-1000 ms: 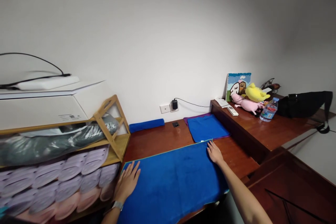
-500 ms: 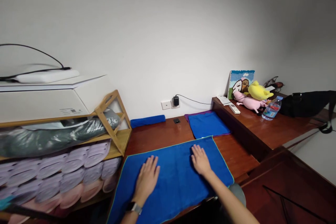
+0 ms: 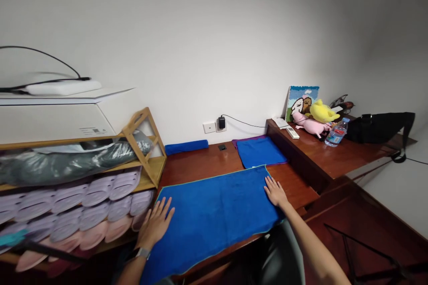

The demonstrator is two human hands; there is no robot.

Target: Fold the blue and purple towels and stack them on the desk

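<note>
A large blue towel [image 3: 214, 213] lies spread flat on the brown wooden desk [image 3: 194, 167]. My left hand [image 3: 154, 228] rests flat at the towel's left edge, fingers apart, a watch on the wrist. My right hand [image 3: 274, 191] lies flat at the towel's right edge near its far corner, fingers stretched out. Neither hand holds anything. Behind the towel sits a folded blue towel [image 3: 259, 152] on a purple one, and a rolled blue towel [image 3: 186, 147] lies against the wall.
A bamboo rack [image 3: 143, 151] at left holds several pale slippers [image 3: 83, 205], a plastic-wrapped bundle and a white box. A raised wooden shelf [image 3: 334, 156] at right carries plush toys [image 3: 317, 118], a water bottle [image 3: 335, 132], a remote and a black bag [image 3: 381, 127]. A charger is plugged into the wall.
Both hands slid outward from the towel's middle to its left and right edges, smoothing it. The view shifted slightly.
</note>
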